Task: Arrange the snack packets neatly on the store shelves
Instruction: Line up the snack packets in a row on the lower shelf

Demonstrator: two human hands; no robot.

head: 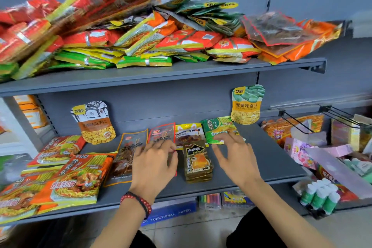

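Note:
On the lower grey shelf (pixel 261 159) snack packets lie in a row. My left hand (pixel 154 164) rests with spread fingers on a red-edged clear packet (pixel 161 133), next to a brown-edged packet (pixel 128 147). My right hand (pixel 234 156) hovers with fingers spread, its fingertips touching the green noodle packet (pixel 218 129). Between the hands lies a stack of small dark tofu packets (pixel 198 162), with a yellow packet (pixel 188 132) behind it. Two pouches lean on the back wall: a sunflower-seed pouch (pixel 93 122) and a broad-bean pouch (pixel 246 104). Orange noodle packets (pixel 66 179) lie at the left.
The upper shelf (pixel 181 70) holds a disorderly heap of red, orange, green and clear packets (pixel 141 32). To the right are wire hooks (pixel 296 123), pink boxes (pixel 314 151) and glue sticks (pixel 320 195). Stationery and a blue paper box (pixel 173 210) sit below the lower shelf.

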